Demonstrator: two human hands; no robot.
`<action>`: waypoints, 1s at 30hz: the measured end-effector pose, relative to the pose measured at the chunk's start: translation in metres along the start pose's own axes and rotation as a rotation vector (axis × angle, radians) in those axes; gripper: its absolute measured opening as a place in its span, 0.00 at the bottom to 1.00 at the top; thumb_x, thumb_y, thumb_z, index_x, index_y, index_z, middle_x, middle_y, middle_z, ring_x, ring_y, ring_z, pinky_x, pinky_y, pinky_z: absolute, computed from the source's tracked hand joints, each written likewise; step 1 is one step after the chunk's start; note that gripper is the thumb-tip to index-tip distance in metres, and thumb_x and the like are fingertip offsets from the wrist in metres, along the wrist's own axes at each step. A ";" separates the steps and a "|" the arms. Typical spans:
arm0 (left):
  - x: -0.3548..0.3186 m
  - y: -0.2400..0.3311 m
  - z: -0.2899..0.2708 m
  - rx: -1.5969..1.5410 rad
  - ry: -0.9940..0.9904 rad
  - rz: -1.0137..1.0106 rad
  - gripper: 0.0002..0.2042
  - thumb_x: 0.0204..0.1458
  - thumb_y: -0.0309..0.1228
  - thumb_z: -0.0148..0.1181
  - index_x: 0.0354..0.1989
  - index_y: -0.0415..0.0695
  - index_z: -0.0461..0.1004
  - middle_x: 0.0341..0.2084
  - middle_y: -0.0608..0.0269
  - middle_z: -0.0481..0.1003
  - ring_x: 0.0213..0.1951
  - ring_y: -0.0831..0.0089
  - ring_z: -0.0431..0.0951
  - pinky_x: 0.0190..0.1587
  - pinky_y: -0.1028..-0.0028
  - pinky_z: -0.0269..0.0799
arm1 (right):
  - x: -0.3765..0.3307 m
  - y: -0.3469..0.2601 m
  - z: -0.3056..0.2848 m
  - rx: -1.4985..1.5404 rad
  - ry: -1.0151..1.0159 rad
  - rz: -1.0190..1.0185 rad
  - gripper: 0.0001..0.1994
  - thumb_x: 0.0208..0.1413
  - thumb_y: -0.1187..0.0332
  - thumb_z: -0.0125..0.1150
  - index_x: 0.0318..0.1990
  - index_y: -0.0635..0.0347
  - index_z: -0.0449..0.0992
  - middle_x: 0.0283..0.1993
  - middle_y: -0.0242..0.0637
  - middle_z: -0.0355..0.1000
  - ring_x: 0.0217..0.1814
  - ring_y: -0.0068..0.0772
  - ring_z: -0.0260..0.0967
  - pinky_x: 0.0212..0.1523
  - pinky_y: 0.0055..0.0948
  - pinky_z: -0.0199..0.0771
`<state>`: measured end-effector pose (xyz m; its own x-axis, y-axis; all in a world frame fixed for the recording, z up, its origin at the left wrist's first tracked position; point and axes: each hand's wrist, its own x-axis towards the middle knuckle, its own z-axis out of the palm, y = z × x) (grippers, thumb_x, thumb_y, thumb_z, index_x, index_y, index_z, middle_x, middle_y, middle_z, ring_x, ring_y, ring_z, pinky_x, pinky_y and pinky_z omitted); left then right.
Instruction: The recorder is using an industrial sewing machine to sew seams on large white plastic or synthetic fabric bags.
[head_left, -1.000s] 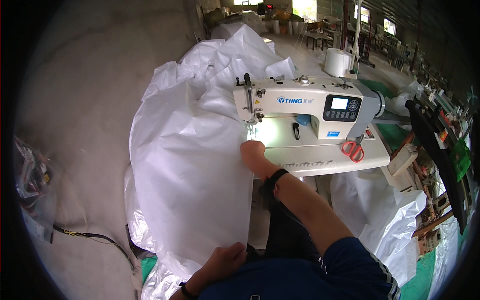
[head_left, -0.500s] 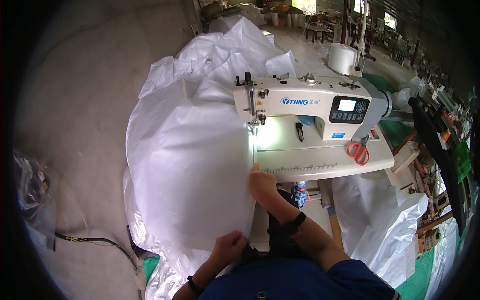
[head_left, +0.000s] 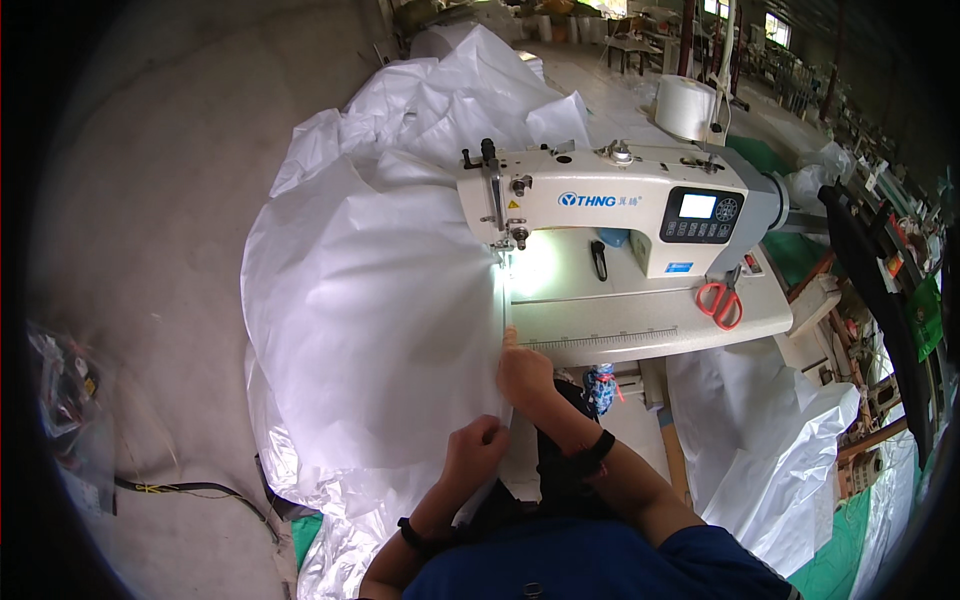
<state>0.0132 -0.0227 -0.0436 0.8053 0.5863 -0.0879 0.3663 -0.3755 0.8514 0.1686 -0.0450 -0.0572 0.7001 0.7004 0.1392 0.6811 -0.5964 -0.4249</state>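
A large white sheet (head_left: 380, 320), smooth and slightly shiny, lies spread to the left of a white sewing machine (head_left: 590, 195). Its right edge runs up under the needle area, where a lamp glows. My right hand (head_left: 525, 372) is at this edge, just in front of the machine bed; its index finger points forward along the edge and the other fingers are curled in on it. Lower down, my left hand (head_left: 474, 452) is closed at the same edge, its fingertips partly hidden. Both wrists wear dark bands.
Red-handled scissors (head_left: 719, 303) and a small black thread snipper (head_left: 598, 261) lie on the machine bed (head_left: 620, 350), which bears a printed ruler. A white thread cone (head_left: 685, 108) stands behind the machine. More white sheeting (head_left: 750, 440) hangs at right. A black cable (head_left: 200, 493) crosses the floor at left.
My left hand has moved up and right along the sheet's edge, closer to my right hand. The right hand stays nearly in place, and the sheet's folds have shifted slightly.
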 end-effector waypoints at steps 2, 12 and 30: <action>0.007 -0.002 0.004 -0.006 0.024 0.044 0.10 0.48 0.32 0.54 0.33 0.37 0.72 0.20 0.47 0.73 0.24 0.59 0.76 0.30 0.67 0.70 | -0.002 0.000 0.000 0.030 -0.017 -0.003 0.28 0.48 0.72 0.47 0.58 0.78 0.55 0.26 0.50 0.73 0.27 0.47 0.74 0.30 0.40 0.74; 0.043 -0.056 -0.083 0.956 0.765 0.160 0.23 0.47 0.41 0.57 0.54 0.49 0.67 0.48 0.51 0.66 0.50 0.55 0.64 0.50 0.55 0.58 | 0.001 -0.001 -0.005 0.041 -0.074 0.004 0.28 0.47 0.73 0.48 0.57 0.78 0.56 0.25 0.50 0.73 0.27 0.48 0.74 0.30 0.39 0.74; 0.207 -0.079 -0.176 0.861 0.333 0.011 0.28 0.48 0.56 0.51 0.57 0.57 0.65 0.62 0.59 0.55 0.64 0.56 0.49 0.56 0.34 0.39 | 0.097 0.006 0.015 -0.176 0.029 0.020 0.20 0.46 0.72 0.52 0.48 0.73 0.70 0.24 0.39 0.75 0.28 0.37 0.76 0.25 0.32 0.74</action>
<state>0.0684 0.2547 -0.0380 0.6840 0.7056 0.1848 0.6871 -0.7084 0.1614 0.2379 0.0251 -0.0597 0.7180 0.6777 0.1589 0.6923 -0.6713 -0.2649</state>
